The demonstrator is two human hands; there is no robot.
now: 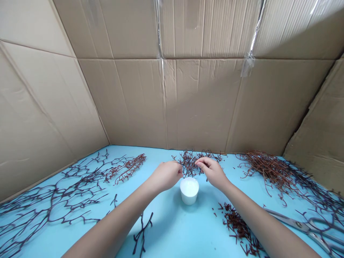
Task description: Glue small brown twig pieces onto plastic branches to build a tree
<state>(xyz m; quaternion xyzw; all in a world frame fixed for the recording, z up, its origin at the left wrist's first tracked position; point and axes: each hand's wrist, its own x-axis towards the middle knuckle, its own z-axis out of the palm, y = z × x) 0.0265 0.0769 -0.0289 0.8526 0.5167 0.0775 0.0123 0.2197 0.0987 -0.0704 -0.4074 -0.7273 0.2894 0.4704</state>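
My left hand [168, 175] is closed in a fist just above and left of a small white cup-shaped piece [189, 199]. Whatever its fingers may hold is hidden. On the other side, my right hand [212, 171] is raised with thumb and forefinger pinched together. Anything in that pinch is too small to make out. The white piece stands upright on a light blue surface [166, 229], its top pale and plain. Right behind it and between both hands lies a loose heap of short dark branched twigs [189, 161].
Long dark branches [53, 200] spread over the left, beside a reddish sprig [129, 168]. A reddish-brown branch pile [266, 168] lies right, near metal scissors [299, 225]. Short clippings [236, 222] sit under my right forearm. Cardboard walls [201, 107] enclose the surface.
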